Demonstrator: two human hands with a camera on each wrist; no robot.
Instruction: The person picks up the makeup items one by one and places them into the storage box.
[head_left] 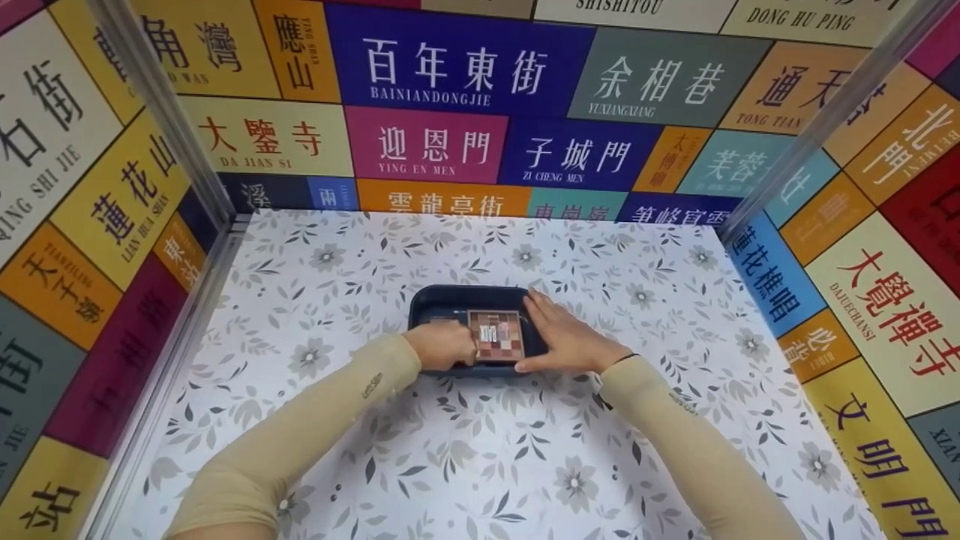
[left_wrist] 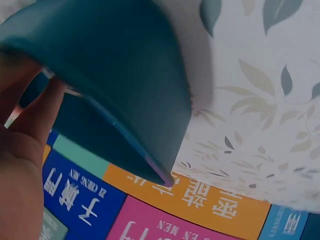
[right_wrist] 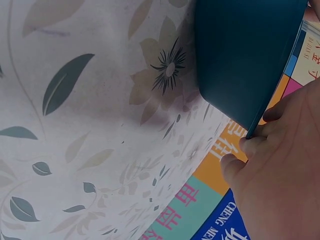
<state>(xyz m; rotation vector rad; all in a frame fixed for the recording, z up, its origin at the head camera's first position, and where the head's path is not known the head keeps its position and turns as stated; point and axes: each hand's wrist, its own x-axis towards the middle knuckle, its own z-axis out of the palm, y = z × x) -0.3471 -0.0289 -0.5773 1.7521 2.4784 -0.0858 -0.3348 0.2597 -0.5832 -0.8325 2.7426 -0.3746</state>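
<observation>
A dark blue tray (head_left: 450,295) with rounded corners sits on the patterned table. Inside it, toward the right, a square palette (head_left: 499,349) shows a checkered grid of brown and pink shades with a pale label. My left hand (head_left: 444,343) reaches over the tray's front left, fingers curled at the palette's left edge; the left wrist view shows that hand (left_wrist: 25,145) at the tray wall, the palette mostly hidden. My right hand (head_left: 574,337) lies along the tray's right side, fingers extended toward the back corner and thumb near the front. Its fingertips touch the rim in the right wrist view.
White paper with grey leaves and flowers covers the table (head_left: 480,465). Colorful sign-printed panels (head_left: 457,67) stand behind it and on both sides, with metal corner posts (head_left: 817,120) between them.
</observation>
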